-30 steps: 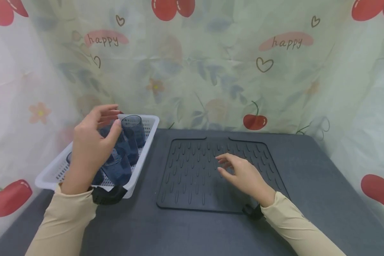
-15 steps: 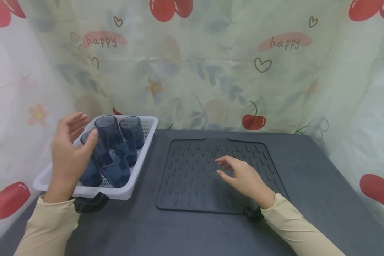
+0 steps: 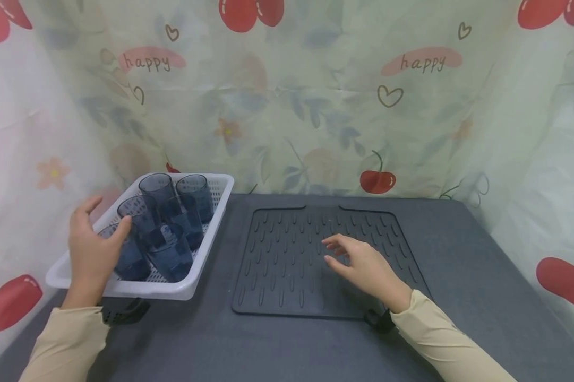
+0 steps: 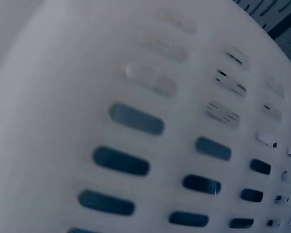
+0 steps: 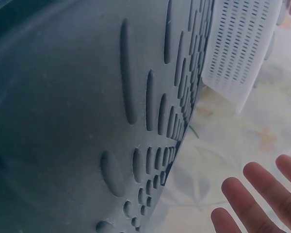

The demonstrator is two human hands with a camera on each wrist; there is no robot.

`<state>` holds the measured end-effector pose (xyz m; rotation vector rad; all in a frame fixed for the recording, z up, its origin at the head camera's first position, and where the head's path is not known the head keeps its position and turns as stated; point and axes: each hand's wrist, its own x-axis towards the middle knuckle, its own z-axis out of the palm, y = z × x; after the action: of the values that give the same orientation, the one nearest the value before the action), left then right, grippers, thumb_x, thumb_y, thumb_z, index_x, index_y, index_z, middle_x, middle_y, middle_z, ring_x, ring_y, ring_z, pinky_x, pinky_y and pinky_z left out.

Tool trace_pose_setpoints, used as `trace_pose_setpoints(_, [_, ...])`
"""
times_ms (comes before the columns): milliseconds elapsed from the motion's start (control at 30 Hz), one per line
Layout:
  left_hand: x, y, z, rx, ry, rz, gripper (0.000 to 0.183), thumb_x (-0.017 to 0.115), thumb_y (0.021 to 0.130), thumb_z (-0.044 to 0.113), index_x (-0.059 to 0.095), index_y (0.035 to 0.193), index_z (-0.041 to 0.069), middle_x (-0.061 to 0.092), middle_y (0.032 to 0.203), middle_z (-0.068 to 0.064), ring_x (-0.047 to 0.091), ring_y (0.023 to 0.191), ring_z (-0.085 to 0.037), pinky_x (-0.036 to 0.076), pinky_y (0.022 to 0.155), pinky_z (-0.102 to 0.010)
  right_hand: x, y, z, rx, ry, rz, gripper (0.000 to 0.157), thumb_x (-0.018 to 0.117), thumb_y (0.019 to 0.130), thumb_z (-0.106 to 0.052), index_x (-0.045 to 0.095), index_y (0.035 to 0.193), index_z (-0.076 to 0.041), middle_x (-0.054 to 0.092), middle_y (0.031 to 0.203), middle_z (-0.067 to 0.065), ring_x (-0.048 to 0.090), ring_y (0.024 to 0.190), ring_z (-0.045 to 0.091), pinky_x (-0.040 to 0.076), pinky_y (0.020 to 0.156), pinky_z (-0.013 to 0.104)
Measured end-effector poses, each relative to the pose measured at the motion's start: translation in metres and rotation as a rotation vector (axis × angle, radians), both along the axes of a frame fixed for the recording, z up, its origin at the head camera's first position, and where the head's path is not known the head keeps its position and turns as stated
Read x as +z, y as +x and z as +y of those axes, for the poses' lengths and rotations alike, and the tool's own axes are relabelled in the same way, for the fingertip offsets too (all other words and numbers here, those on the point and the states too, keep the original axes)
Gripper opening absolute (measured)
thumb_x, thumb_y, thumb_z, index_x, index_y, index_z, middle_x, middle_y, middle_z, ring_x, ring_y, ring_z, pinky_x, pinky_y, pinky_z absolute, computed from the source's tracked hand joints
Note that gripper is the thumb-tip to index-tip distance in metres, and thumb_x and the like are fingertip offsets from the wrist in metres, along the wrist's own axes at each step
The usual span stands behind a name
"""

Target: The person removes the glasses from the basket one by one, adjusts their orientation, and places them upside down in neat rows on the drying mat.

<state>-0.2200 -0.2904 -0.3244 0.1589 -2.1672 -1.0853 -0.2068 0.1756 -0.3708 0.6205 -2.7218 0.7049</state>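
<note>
Several blue-tinted drinking glasses stand in a white slotted plastic basket (image 3: 203, 265) on the left. My left hand (image 3: 93, 249) is over the basket's near left side, thumb and fingers spread apart. It is closest to the front-left glass (image 3: 133, 262); the thumb overlaps its rim, and I cannot tell whether they touch. The left wrist view holds only the basket wall (image 4: 179, 145), close up. My right hand (image 3: 363, 265) hovers above a black ribbed drying mat (image 3: 277, 265), fingers loosely bent and holding nothing. Its spread fingers (image 5: 242, 199) appear in the right wrist view.
A dark grey table (image 3: 287, 350) carries the basket and the mat side by side. Behind and at both sides hangs a printed curtain (image 3: 287, 106) with cherries and flowers. Other glasses (image 3: 172, 260) stand close together beside the front-left one.
My left hand has moved left and down from above the basket's middle to its near left side, uncovering more glasses. My right hand has stayed almost still.
</note>
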Motion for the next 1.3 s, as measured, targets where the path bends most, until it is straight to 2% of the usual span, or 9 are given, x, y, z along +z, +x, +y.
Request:
trace_pose_setpoints(200, [-0.007,-0.004,-0.008,0.013,0.053,-0.075,0.067,0.066,0.089,0.023,0.036,0.147,0.007,0.036,0.151,-0.014,0.03,0.142,-0.029,0.021,0.119,-0.043,0.0,0.0,-0.001,-0.002,0.003,-0.008,0.031,0.065,0.092,-0.03,0.061,0.122,-0.023,0.068,0.112,-0.004,0.067,0.095,0.014,0.056,0.076,0.038])
trace_pose_setpoints(433, [-0.005,-0.007,-0.012,-0.008,0.103,-0.226,0.078,0.067,0.089,0.029,0.027,0.151,0.007,0.028,0.154,-0.018,0.027,0.141,-0.035,0.02,0.117,-0.05,0.0,-0.001,-0.001,-0.01,0.002,-0.023,0.031,0.066,0.092,-0.03,0.061,0.122,-0.023,0.069,0.111,-0.004,0.068,0.095,0.013,0.057,0.075,0.037])
trace_pose_setpoints(533, [-0.006,-0.007,-0.014,-0.03,0.122,-0.285,0.083,0.068,0.088,0.033,0.022,0.153,0.008,0.024,0.156,-0.02,0.024,0.142,-0.039,0.021,0.116,-0.054,-0.001,-0.001,-0.001,-0.008,0.006,-0.023,0.031,0.066,0.092,-0.03,0.061,0.122,-0.023,0.069,0.11,-0.004,0.068,0.094,0.012,0.057,0.074,0.037])
trace_pose_setpoints(667, [-0.008,-0.009,-0.017,-0.076,0.18,-0.347,0.089,0.068,0.088,0.037,0.016,0.154,0.008,0.014,0.16,-0.02,0.014,0.146,-0.038,0.018,0.117,-0.056,-0.001,0.0,-0.001,-0.007,0.008,-0.024,0.031,0.067,0.091,-0.028,0.062,0.121,-0.023,0.07,0.109,-0.004,0.068,0.094,0.012,0.056,0.074,0.036])
trace_pose_setpoints(867, [-0.011,-0.011,-0.02,-0.117,0.224,-0.444,0.095,0.07,0.088,0.033,0.009,0.155,0.006,0.006,0.161,-0.022,0.009,0.146,-0.043,0.017,0.115,-0.061,0.0,0.001,0.0,-0.006,0.018,-0.017,0.03,0.066,0.092,-0.03,0.062,0.121,-0.023,0.07,0.106,-0.005,0.068,0.094,0.012,0.056,0.072,0.035])
trace_pose_setpoints(1300, [-0.013,-0.013,-0.021,-0.125,0.193,-0.503,0.096,0.072,0.086,0.024,0.008,0.154,0.002,0.008,0.159,-0.026,0.014,0.144,-0.048,0.022,0.112,-0.063,0.005,0.005,0.001,-0.005,0.029,-0.026,0.029,0.064,0.093,-0.031,0.062,0.12,-0.022,0.07,0.106,-0.003,0.068,0.094,0.015,0.056,0.075,0.037])
